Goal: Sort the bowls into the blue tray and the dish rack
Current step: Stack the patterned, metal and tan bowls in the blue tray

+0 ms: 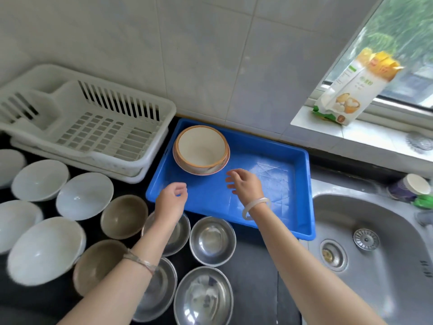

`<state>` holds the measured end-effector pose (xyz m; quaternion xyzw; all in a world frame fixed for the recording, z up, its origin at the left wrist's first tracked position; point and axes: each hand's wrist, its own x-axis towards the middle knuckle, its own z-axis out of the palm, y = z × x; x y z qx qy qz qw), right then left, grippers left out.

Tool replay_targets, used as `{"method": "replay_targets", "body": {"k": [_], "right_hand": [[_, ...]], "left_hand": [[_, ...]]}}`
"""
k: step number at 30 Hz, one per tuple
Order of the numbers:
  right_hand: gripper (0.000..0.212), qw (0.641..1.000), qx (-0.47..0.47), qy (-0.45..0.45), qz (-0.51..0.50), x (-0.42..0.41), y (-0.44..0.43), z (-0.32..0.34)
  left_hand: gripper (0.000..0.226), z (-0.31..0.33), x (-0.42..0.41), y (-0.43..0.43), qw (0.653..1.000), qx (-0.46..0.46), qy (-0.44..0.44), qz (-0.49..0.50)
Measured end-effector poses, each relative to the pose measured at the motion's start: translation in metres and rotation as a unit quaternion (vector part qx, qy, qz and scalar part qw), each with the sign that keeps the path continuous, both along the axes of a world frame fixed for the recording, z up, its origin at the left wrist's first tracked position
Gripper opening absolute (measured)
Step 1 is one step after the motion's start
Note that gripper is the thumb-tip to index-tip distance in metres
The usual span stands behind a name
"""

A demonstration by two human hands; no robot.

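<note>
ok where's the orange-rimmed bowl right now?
Head view: the orange-rimmed bowl sits in the far-left corner of the blue tray, beside the white dish rack and just beyond the right hand, not touching it.

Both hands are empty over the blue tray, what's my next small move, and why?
Probably lower the left hand to the brown bowl just beside it: only the orange-rimmed bowl sits in the blue tray, and the dish rack holds none.

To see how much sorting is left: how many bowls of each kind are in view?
White bowls: 5
Brown bowls: 2
Steel bowls: 4
Orange-rimmed bowls, nested in the blue tray: 2, as far as the rims show
Total: 13
</note>
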<state>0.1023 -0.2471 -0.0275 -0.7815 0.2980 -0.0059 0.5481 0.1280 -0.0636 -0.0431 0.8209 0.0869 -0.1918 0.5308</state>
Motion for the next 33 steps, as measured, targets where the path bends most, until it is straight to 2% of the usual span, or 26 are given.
{"method": "replay_targets", "body": {"k": [8, 12, 16, 23, 29, 33], "right_hand": [[0.016, 0.994, -0.034, 0.098, 0.036, -0.095, 0.006, -0.028], [0.008, 0.986, -0.064, 0.152, 0.025, -0.122, 0.011, -0.049], [0.012, 0.983, -0.008, 0.183, 0.014, -0.123, 0.019, -0.057], [0.014, 0.981, 0.055, 0.181, -0.038, -0.119, 0.015, -0.059], [0.014, 0.982, 0.034, 0.179, -0.049, -0.130, 0.008, -0.044], [0.024, 0.982, 0.033, 0.179, -0.054, -0.137, 0.000, -0.031]], "left_hand": [[0.008, -0.014, -0.094, 0.021, 0.990, 0.113, 0.025, -0.084], [0.014, -0.023, -0.117, 0.029, 0.982, 0.135, 0.056, -0.119], [0.021, -0.025, -0.123, 0.027, 0.967, 0.180, 0.061, -0.169], [0.013, -0.026, -0.126, 0.020, 0.959, 0.204, 0.048, -0.191], [0.012, -0.024, -0.124, 0.022, 0.952, 0.203, 0.043, -0.227], [0.011, -0.024, -0.121, 0.019, 0.951, 0.198, 0.045, -0.235]]}}
